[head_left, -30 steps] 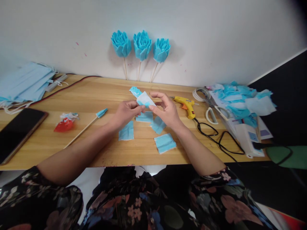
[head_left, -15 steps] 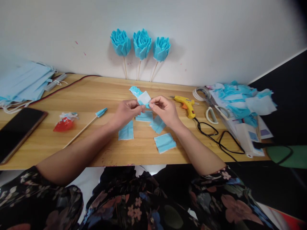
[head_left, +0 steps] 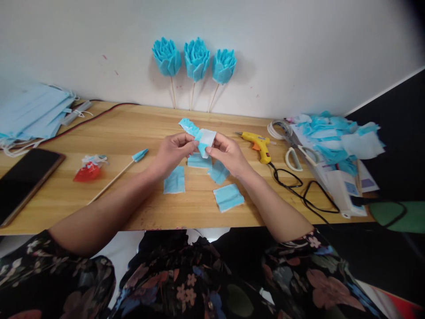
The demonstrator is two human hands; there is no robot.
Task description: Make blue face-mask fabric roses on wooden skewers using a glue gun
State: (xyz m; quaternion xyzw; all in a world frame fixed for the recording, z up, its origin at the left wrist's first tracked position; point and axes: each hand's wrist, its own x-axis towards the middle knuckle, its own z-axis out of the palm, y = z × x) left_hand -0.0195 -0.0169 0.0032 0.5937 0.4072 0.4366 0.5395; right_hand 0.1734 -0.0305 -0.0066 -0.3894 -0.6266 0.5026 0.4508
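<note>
Both my hands hold a small blue-and-white fabric piece (head_left: 207, 137) above the middle of the table. My left hand (head_left: 175, 153) pinches its left edge, while my right hand (head_left: 229, 153) grips the right side with the thumb in front. Part of the piece shows its white face, with a folded blue portion below. Just beyond my left fingers lies a ruffled blue strip (head_left: 188, 126); I cannot tell whether it is joined to the piece. Beneath and before my hands are several blue fabric squares (head_left: 228, 198). A stick with a blue bud tip (head_left: 140, 155) lies to the left.
Three blue fabric flowers (head_left: 197, 60) lean against the wall. To the right are a yellow glue gun (head_left: 259, 144) with a black cord, white-handled scissors (head_left: 293, 160) and a heap of fabric scraps (head_left: 332, 133). Face masks (head_left: 33, 110), a phone (head_left: 28, 181) and a red packet (head_left: 89, 172) lie left.
The fabric piece has turned and been spread between my hands, its white face now farther right. My right hand has shifted its grip to the piece's right side.
</note>
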